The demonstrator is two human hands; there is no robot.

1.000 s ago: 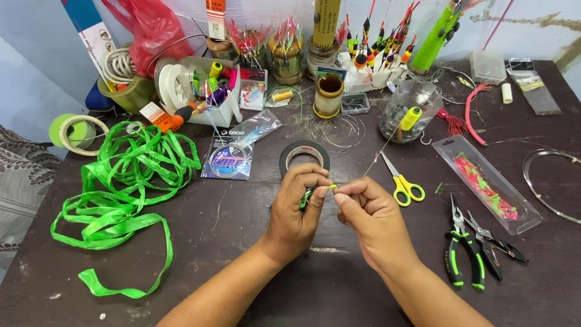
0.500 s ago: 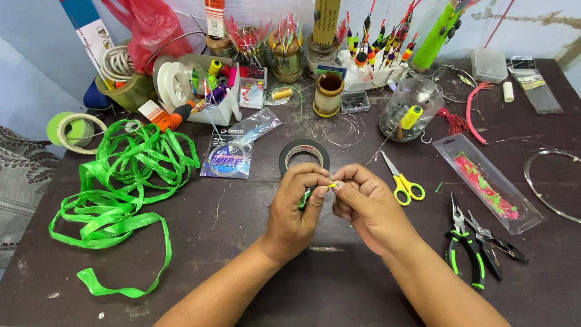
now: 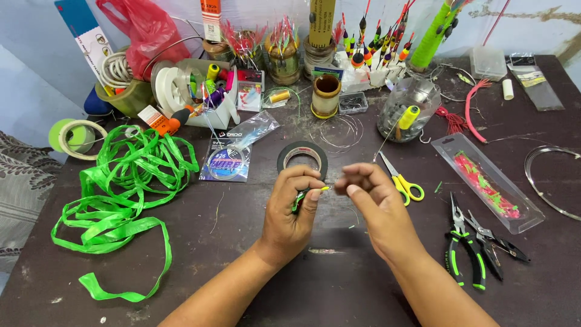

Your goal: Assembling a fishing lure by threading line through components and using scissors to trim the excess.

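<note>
While both hands hover over dark surface [image 3: 181,266], left hand [image 3: 293,212] pinches small green-yellow lure piece [image 3: 308,194] between thumb and forefinger, closed on it. Right hand [image 3: 375,206] just beside, fingertips drawn together near yellow tip; whether it grips anything, cannot tell. Black tape roll [image 3: 302,159] lies just beyond hands. Yellow-handled scissors [image 3: 400,179] right of them. Green-handled pliers [image 3: 463,248] farther right. Loose green ribbon [image 3: 121,194] heaped on left.

I get one view only: my head camera looks steeply down and forward over the dark, scuffed wooden desk [image 3: 339,290], close enough that both forearms enter from the bottom edge (far wall at the top).
</note>
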